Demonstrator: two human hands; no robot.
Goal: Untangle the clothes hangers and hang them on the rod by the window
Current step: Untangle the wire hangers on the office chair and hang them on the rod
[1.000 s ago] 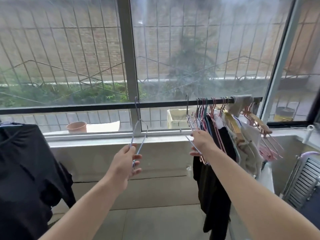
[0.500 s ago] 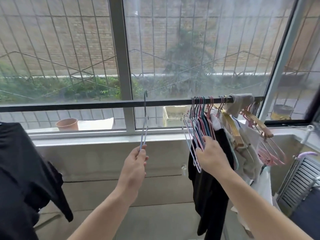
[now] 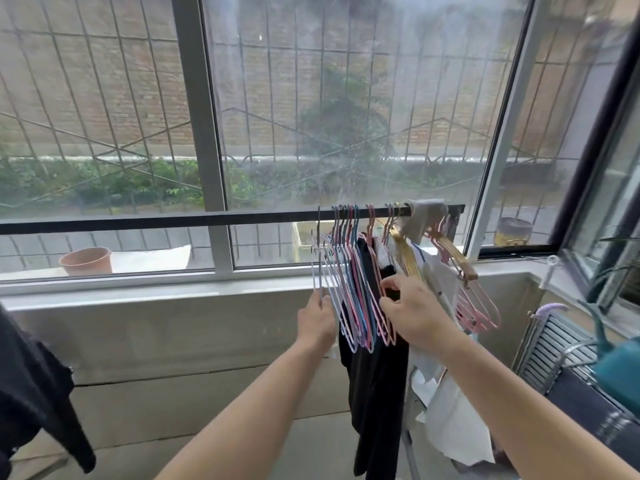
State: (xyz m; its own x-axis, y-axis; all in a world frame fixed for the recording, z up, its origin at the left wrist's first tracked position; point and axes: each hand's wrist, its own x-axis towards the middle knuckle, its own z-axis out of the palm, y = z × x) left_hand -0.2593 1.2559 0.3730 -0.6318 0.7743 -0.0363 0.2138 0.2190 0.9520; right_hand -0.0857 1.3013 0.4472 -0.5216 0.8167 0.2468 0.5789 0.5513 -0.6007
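A pale wire hanger (image 3: 320,268), hooked on the rod (image 3: 156,221), is pinched by the left hand (image 3: 317,320). The hanger bunch (image 3: 356,289) just to its right is gripped by the right hand (image 3: 412,313).

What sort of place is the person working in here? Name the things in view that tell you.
Probably an enclosed balcony or laundry corner of a home. A rod runs along a barred window, crowded with hangers and a black garment, and a flowerpot sits outside on the ledge.

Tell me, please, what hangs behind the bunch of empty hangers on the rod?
A black garment hangs behind the empty hangers, then white cloth. The hangers and the right hand cover the garment's shoulders.
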